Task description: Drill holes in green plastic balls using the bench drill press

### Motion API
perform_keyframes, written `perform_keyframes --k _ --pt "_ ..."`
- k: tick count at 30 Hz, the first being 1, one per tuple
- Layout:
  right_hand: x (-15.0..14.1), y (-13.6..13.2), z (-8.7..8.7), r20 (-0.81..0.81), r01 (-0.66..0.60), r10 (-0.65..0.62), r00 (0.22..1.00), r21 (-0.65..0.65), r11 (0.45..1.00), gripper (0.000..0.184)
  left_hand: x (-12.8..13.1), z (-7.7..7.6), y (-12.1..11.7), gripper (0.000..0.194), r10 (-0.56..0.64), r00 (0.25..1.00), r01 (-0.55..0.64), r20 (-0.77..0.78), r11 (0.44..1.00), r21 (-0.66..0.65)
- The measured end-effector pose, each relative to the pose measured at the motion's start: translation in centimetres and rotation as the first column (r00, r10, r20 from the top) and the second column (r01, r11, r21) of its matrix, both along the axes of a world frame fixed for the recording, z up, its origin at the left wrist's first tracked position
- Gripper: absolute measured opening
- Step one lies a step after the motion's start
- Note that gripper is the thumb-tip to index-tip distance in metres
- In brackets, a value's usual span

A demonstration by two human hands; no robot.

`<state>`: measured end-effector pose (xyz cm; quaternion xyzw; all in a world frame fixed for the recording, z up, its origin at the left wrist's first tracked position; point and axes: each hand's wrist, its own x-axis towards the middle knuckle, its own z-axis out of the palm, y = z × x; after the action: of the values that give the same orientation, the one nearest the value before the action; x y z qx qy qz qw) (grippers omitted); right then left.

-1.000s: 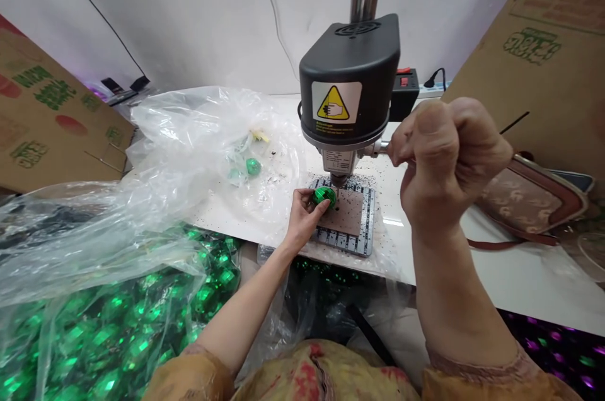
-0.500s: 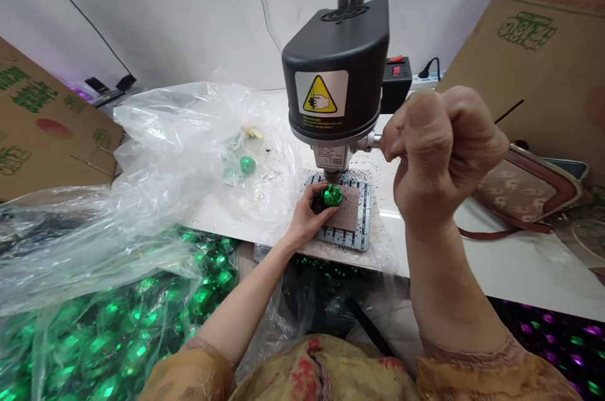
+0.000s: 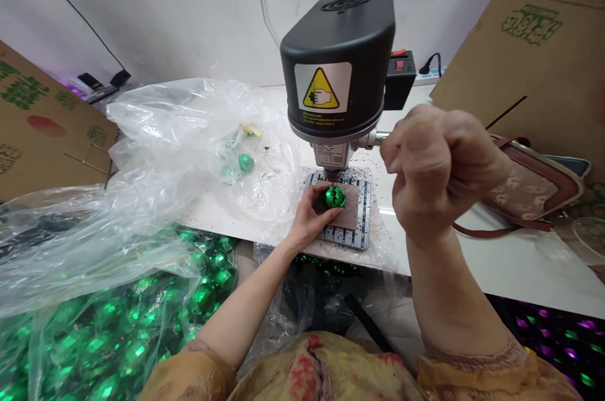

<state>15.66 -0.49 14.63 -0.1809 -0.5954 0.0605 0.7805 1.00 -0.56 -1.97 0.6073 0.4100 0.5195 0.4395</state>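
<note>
A shiny green faceted ball (image 3: 336, 197) is pinched between the thumb and fingers of my left hand (image 3: 311, 210). It rests on a square brownish pad (image 3: 347, 215) on the slotted metal base (image 3: 363, 234) of a bench drill press. Just above the ball is the drill chuck (image 3: 333, 174), with a thin bit reaching down to its top. My right hand (image 3: 437, 161) is closed round the feed handle (image 3: 379, 138) at the side of the black drill head (image 3: 336, 54); the fist hides the handle's end.
Clear plastic sheeting (image 3: 155, 155) covers the table's left side, with a green ball (image 3: 246, 162) on it. Many green balls (image 3: 104, 331) fill a bag at the lower left. A handbag (image 3: 534, 177) lies on the right. Cardboard boxes (image 3: 524, 41) stand at both sides. Dark shavings surround the base.
My right fist has moved slightly downward on the handle. The green ball has turned a little in my left fingers, and the thin bit now shows above it.
</note>
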Motion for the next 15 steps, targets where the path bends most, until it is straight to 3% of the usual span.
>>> perform_keyframes --k 10,15 --pt "0.1 0.1 -1.6 0.039 -0.004 -0.003 0.999 0.179 0.984 0.044 -0.1 0.3 -0.1 0.047 0.018 0.999 -0.017 -0.026 0.999 0.041" --pt "0.3 0.3 -2.2 0.076 0.096 -0.111 0.991 0.169 0.981 0.045 0.0 0.0 -0.1 0.046 0.016 1.0 -0.015 -0.02 0.998 0.056"
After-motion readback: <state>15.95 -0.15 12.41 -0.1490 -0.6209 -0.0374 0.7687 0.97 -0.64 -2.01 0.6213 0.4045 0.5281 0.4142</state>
